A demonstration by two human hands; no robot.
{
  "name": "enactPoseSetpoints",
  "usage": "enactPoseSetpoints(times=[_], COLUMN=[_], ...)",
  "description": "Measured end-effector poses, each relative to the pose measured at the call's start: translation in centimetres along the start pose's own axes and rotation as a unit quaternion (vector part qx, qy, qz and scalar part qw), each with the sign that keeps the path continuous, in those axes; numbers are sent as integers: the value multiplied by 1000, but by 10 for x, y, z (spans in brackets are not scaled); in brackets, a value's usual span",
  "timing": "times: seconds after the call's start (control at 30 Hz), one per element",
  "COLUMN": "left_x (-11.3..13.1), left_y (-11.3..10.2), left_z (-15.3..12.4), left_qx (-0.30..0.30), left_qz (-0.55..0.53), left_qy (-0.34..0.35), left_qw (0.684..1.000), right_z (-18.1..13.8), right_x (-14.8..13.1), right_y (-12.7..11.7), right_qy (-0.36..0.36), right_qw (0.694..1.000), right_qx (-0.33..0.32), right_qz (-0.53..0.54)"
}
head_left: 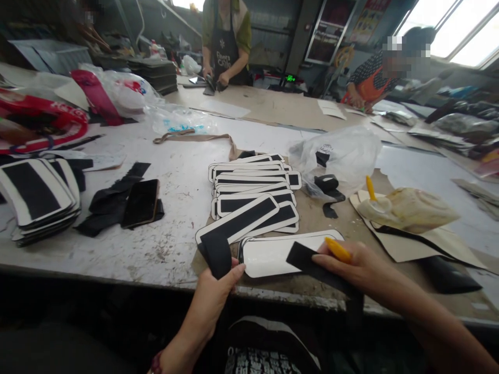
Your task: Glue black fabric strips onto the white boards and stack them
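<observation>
My left hand [218, 283] is closed around a folded black fabric strip [217, 254], its thumb tip beside the left end of a white panel [273, 254] with rounded corners. That panel lies on top of a small stack at the table's front edge. In my right hand [358, 265] are a second black strip [307, 259], its front end over the white panel, and a yellow-handled tool [338, 250] whose working end is hidden. Just beyond, several white-edged panels with black strips on them [253, 182] lie overlapped in a pile.
Left on the table are a phone [141, 202] on black strips and a stack of larger panels [37, 192]. A clear plastic bag [339, 156] and a plastic-covered container [409, 208] with a yellow stick lie right. Two people [228, 47] [374, 83] work across the table.
</observation>
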State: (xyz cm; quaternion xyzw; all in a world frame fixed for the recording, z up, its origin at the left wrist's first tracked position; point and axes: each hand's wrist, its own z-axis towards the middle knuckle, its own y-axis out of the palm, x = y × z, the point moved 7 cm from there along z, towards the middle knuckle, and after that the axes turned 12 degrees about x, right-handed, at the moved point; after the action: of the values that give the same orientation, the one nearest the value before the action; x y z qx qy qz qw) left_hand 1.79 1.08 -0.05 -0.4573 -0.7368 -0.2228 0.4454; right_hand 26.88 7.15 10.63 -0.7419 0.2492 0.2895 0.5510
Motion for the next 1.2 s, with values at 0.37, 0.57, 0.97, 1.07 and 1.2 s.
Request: enactPoseSetpoints(times=[0.37, 0.57, 0.97, 1.07, 1.2], left_x=[2, -2, -1, 1, 3], left_y=[16, 17, 18, 18, 19], left_z=[9, 10, 11, 9, 9], left_qx=[-13, -25, -35, -32, -14], left_qz=[35, 19, 7, 8, 31], left_qy=[-4, -30, -26, -18, -12], left_qw=[999, 999, 999, 999, 999], right_z=[66, 73, 74, 74, 74], right_x=[-29, -29, -26, -26, -26], right_y=[89, 94, 94, 94, 95], right_qy=[-86, -112, -118, -109, -103], right_qw=[975, 961, 963, 963, 957], right_qx=[-157, -137, -155, -151, -154], right_qz=[-132, -211, -188, -195, -222])
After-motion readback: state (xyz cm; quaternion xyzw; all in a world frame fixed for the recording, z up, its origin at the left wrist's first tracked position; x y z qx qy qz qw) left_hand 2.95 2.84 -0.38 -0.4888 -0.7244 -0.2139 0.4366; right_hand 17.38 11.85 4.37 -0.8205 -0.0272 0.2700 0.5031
